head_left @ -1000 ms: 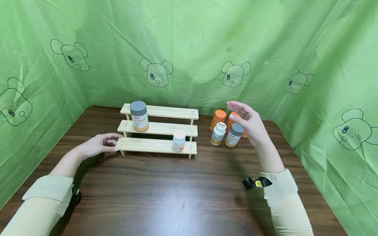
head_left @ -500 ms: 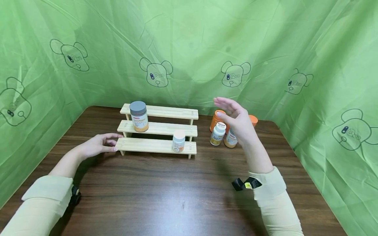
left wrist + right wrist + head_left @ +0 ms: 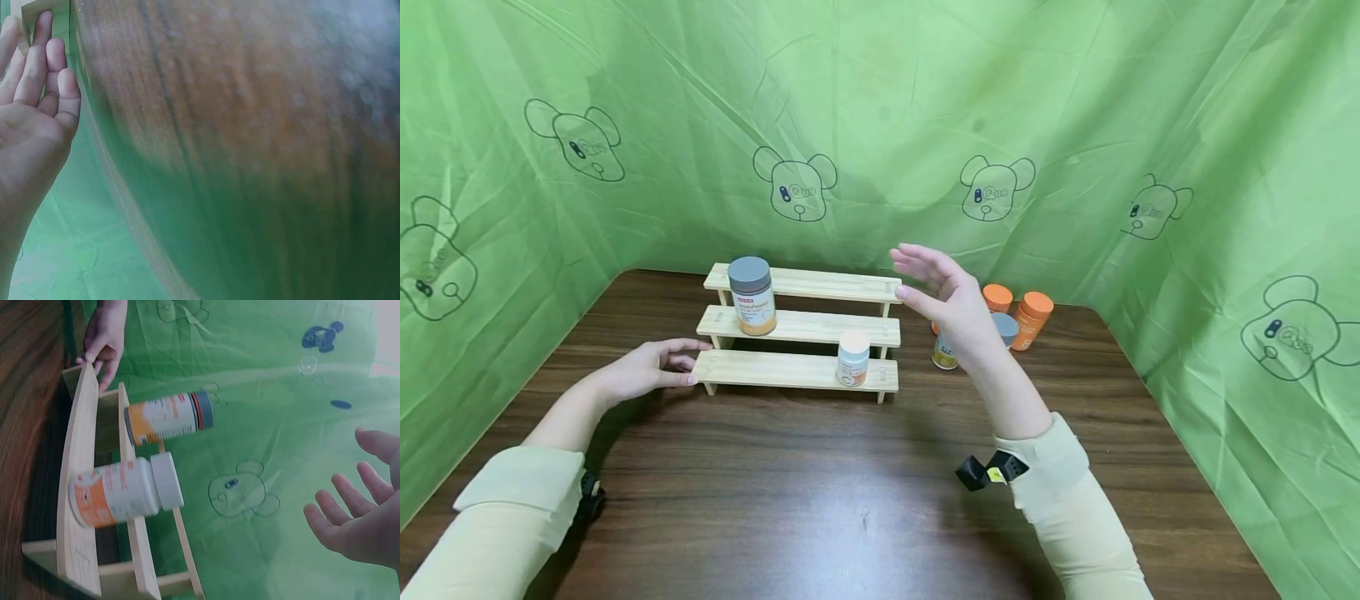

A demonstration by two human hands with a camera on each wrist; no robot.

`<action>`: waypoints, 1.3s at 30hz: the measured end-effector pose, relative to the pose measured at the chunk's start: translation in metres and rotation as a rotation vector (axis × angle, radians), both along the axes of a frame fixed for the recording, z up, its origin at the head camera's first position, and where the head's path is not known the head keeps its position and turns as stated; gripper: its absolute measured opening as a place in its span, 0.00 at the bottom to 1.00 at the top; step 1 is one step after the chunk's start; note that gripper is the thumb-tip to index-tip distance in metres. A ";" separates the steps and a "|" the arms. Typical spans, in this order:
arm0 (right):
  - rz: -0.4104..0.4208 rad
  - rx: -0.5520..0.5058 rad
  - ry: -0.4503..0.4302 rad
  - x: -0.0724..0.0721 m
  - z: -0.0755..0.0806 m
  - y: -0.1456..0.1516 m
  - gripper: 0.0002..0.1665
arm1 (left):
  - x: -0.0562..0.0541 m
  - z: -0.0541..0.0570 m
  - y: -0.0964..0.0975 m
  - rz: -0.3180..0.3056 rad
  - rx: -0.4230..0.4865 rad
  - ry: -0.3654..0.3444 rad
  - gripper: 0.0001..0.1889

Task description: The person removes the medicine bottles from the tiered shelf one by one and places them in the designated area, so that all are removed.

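A three-step wooden display rack stands at the back left of the table. My left hand holds its left end, thumb at the front of the lowest board and fingers behind. A large grey-lidded supplement bottle is on the middle step, toward the left. A small white-capped bottle stands near the right end of the lowest step. My right hand hovers just right of the rack, fingers spread and slightly bent, holding nothing. Behind it, an orange bottle and several other bottles are partly hidden.
The bottle group behind my right hand includes another orange lid, a grey lid and a yellow-bottomed bottle. Green cloth with bear-head drawings surrounds the dark wooden table at the back and sides.
My right hand has moved left from above the bottle group toward the rack, uncovering the right-hand orange bottle and covering those at the left. The left hand and the rack have stayed in place.
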State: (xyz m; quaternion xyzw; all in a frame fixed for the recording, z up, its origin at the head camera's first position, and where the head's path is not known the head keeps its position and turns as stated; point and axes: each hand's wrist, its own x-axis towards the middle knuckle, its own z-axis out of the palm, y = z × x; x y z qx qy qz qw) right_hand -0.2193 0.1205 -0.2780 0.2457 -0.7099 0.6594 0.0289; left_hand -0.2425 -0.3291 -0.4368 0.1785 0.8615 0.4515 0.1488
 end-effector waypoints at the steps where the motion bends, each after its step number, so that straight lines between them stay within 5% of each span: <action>1: 0.004 0.000 -0.001 0.000 0.000 -0.003 0.30 | 0.000 0.000 0.000 0.001 0.000 0.000 0.33; 12: 0.094 -0.024 -0.045 -0.002 -0.002 -0.033 0.32 | 0.000 0.002 0.001 0.001 0.005 -0.005 0.33; 39: 0.078 0.044 -0.132 -0.022 -0.022 -0.103 0.31 | -0.001 0.000 0.000 -0.004 0.008 0.004 0.33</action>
